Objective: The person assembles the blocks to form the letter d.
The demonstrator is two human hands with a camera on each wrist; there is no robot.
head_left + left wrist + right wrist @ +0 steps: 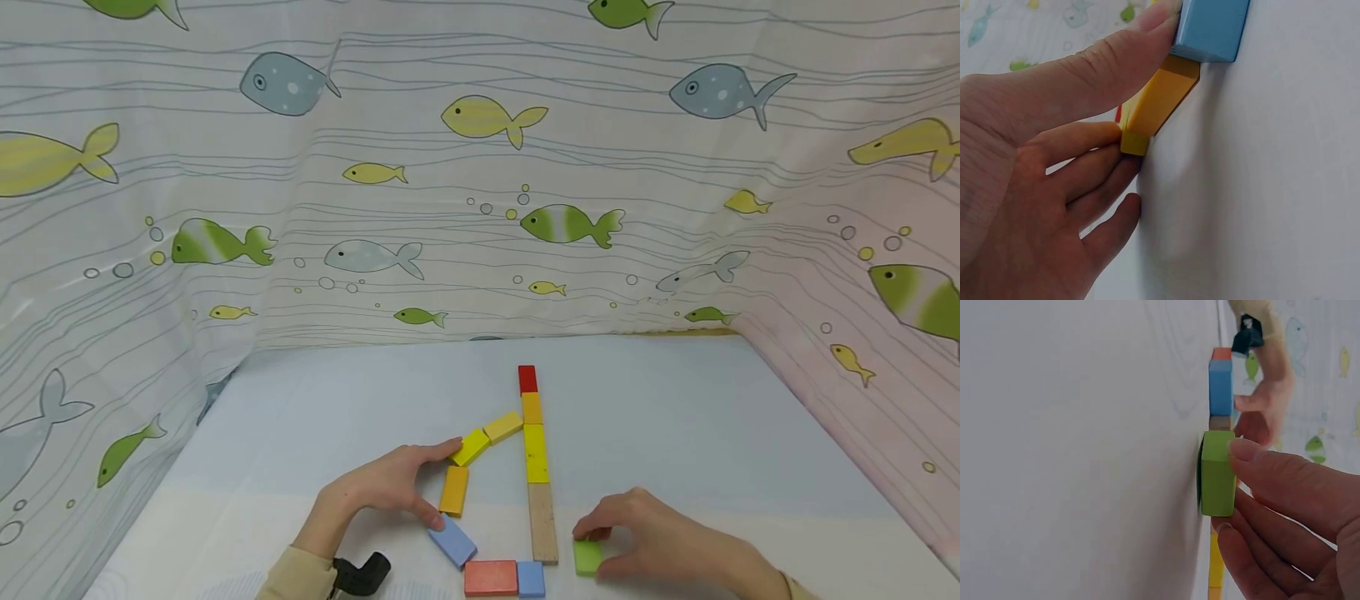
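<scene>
My right hand [651, 537] pinches a light green block [587, 557] between thumb and fingers, close over the table and just right of a natural wood block [543, 523]. In the right wrist view the green block [1218, 481] fills the space at the fingertips. On the other side my left hand [386, 486] spans part of a curved row: its thumb touches a blue block [453, 541], and its fingers reach a yellow block [471, 447]. Between these lies an orange block [453, 491]. The left wrist view shows the thumb against the blue block [1212, 28].
A straight column runs away from me, with a red block [528, 379] at its far end, then an orange block [532, 408] and yellow [536, 454]. A pale yellow block [503, 427] joins the curve to it. Nearest me lie a coral block [491, 577] and a small blue block [531, 579].
</scene>
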